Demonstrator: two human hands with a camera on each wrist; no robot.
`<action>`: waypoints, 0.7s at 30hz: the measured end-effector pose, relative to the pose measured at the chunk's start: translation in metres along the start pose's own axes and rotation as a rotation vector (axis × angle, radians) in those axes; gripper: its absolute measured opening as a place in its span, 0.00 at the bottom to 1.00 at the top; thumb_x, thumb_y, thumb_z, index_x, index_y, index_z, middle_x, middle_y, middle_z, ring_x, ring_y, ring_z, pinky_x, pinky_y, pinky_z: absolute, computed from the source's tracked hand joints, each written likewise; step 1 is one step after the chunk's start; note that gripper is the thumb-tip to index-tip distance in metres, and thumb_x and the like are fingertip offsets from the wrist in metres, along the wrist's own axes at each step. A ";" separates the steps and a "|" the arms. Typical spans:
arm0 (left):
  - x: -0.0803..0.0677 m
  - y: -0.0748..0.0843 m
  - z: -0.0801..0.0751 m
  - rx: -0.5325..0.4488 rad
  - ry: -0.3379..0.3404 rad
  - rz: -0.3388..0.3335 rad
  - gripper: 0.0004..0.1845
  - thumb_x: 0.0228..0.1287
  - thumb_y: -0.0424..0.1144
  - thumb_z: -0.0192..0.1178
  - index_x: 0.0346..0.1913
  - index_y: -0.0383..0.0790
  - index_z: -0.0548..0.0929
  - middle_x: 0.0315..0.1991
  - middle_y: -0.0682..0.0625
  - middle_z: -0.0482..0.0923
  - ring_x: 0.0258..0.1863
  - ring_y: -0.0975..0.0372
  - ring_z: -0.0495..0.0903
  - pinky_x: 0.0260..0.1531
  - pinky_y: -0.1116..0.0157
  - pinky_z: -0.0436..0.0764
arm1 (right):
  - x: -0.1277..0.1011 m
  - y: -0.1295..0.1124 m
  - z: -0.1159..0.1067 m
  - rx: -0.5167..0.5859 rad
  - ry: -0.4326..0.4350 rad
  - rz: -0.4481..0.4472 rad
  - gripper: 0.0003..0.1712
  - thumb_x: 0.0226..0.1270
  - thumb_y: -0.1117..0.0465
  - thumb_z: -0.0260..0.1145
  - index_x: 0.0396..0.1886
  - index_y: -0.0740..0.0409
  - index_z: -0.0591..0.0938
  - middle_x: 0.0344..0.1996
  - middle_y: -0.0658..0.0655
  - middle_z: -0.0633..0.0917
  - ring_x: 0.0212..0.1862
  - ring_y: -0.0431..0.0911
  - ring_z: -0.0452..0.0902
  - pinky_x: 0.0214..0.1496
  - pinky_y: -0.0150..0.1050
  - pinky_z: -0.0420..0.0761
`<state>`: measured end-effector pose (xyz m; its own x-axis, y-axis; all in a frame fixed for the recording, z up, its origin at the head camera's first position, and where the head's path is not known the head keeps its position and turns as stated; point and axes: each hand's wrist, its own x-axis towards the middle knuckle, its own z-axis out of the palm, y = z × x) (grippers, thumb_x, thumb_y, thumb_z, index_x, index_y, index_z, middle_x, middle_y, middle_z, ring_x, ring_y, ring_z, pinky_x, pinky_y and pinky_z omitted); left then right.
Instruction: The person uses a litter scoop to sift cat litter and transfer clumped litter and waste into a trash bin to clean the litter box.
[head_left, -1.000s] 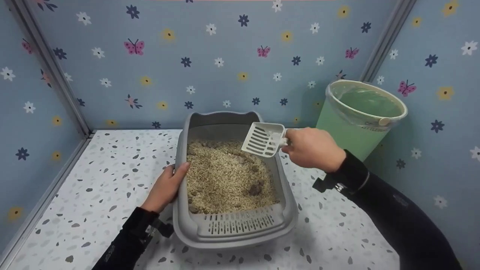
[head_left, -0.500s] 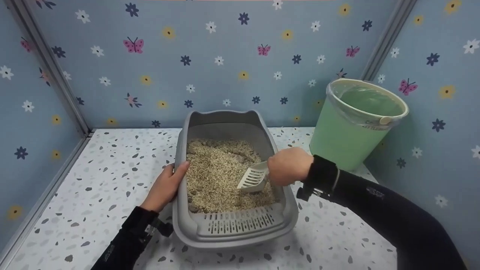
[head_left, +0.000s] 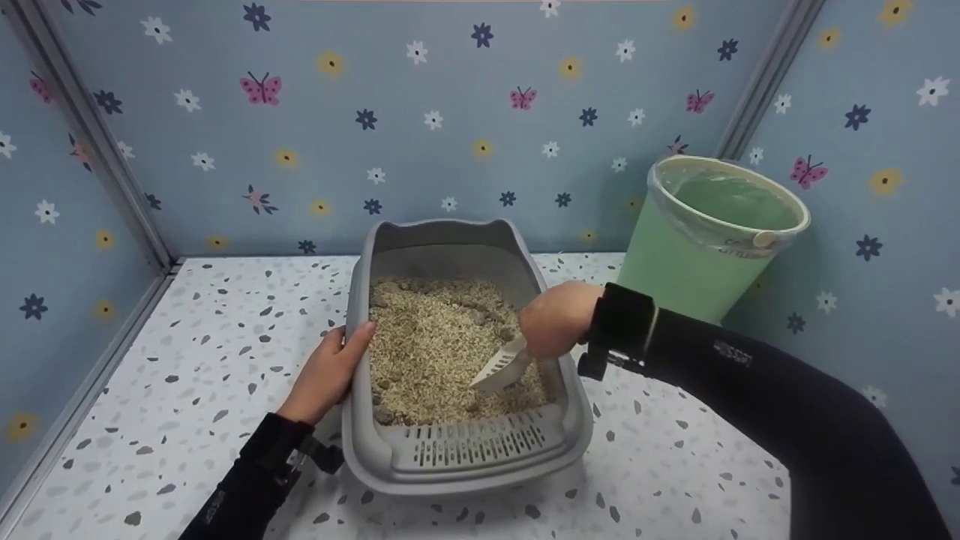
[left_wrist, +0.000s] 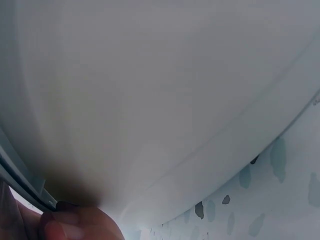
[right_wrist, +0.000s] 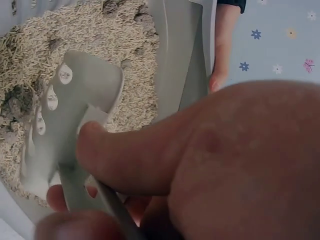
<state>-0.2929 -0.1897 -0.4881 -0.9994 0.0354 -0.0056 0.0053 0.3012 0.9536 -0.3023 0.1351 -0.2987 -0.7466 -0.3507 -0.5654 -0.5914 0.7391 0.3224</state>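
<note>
A grey litter box [head_left: 457, 457] stands on the speckled floor, filled with beige pellet litter [head_left: 427, 337]. My right hand [head_left: 556, 319] grips the handle of a white slotted scoop [head_left: 501, 369], whose blade is tilted down and dug into the litter near the box's right wall. In the right wrist view my thumb presses on the scoop [right_wrist: 65, 125] handle above the litter [right_wrist: 100, 50], and a grey clump [right_wrist: 12, 102] lies beside the blade. My left hand [head_left: 337, 366] holds the box's left rim, thumb over the edge. The box's outer wall [left_wrist: 150, 100] fills the left wrist view, with fingertips [left_wrist: 75, 225] at the bottom.
A green bin [head_left: 705, 240] with a clear liner stands tilted at the right, against the flowered wall. Walls close the space at the back and on both sides. Speckled floor [head_left: 210, 352] lies left of the box and in front of it.
My right hand has brought the scoop down from above the box's far right rim into the litter and pushed it deeper. The left hand has stayed on the rim.
</note>
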 end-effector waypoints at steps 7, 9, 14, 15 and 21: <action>0.000 0.001 0.000 0.011 -0.002 -0.004 0.45 0.83 0.73 0.51 0.75 0.32 0.70 0.29 0.50 0.68 0.17 0.64 0.63 0.19 0.63 0.70 | -0.005 0.012 -0.001 0.088 0.036 -0.267 0.24 0.69 0.65 0.64 0.15 0.47 0.66 0.21 0.48 0.68 0.25 0.44 0.65 0.30 0.41 0.70; -0.001 0.002 0.000 0.003 0.000 -0.005 0.45 0.83 0.73 0.51 0.74 0.32 0.71 0.29 0.50 0.68 0.17 0.64 0.62 0.18 0.64 0.69 | 0.004 0.024 0.006 0.419 0.258 -0.764 0.20 0.56 0.73 0.69 0.16 0.53 0.70 0.20 0.52 0.72 0.24 0.48 0.69 0.30 0.43 0.74; -0.001 0.002 0.000 0.001 -0.002 -0.002 0.46 0.83 0.73 0.51 0.75 0.32 0.71 0.29 0.50 0.69 0.17 0.64 0.63 0.18 0.63 0.70 | 0.002 0.021 0.009 0.500 0.455 -0.904 0.15 0.54 0.74 0.68 0.17 0.55 0.74 0.21 0.52 0.77 0.25 0.45 0.71 0.33 0.39 0.77; -0.002 0.002 0.000 0.005 0.001 -0.004 0.46 0.83 0.73 0.51 0.76 0.32 0.70 0.30 0.50 0.69 0.17 0.64 0.64 0.19 0.63 0.71 | -0.007 0.014 0.008 0.510 0.368 -0.630 0.15 0.58 0.73 0.67 0.17 0.55 0.77 0.22 0.50 0.78 0.26 0.42 0.71 0.34 0.36 0.76; -0.002 0.001 -0.001 0.030 0.017 -0.011 0.49 0.82 0.74 0.51 0.80 0.30 0.68 0.36 0.46 0.73 0.22 0.61 0.70 0.24 0.61 0.76 | -0.004 -0.014 -0.002 0.412 -0.007 -0.123 0.24 0.66 0.66 0.66 0.13 0.47 0.67 0.17 0.43 0.67 0.22 0.39 0.60 0.27 0.34 0.66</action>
<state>-0.2911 -0.1900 -0.4868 -0.9998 0.0160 -0.0110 -0.0051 0.3304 0.9438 -0.2920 0.1254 -0.2996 -0.6749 -0.4482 -0.5862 -0.5042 0.8601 -0.0771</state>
